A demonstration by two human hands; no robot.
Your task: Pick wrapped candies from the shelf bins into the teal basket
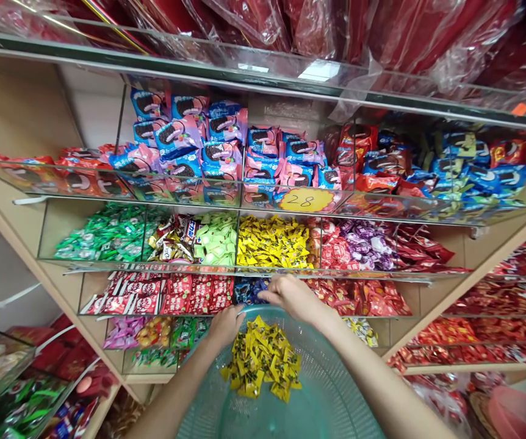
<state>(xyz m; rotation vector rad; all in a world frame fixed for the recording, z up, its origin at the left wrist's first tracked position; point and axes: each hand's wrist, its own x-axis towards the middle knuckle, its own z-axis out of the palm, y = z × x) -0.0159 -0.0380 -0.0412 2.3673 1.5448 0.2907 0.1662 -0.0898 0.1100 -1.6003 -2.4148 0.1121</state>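
Note:
A green plastic basket (336,390) with a mesh side is tilted toward me below the shelves. Inside it lies a heap of yellow-wrapped candies (265,360). My left hand (227,323) is closed on the far left part of its rim. My right hand (293,297) is above the far rim, in front of dark blue wrapped candies (248,290) on a lower shelf. Its fingers are curled together, and whatever they hold, if anything, is hidden. Straight ahead, a shelf compartment is filled with more yellow candies (272,241).
Clear shelf fronts (153,264) and dividers stand close ahead. Around are green candies (107,231), purple candies (368,241), red packets (199,294) and blue-pink cookie packs (176,137). A yellow price tag (307,199) hangs above. A pink basin (519,411) sits at lower right.

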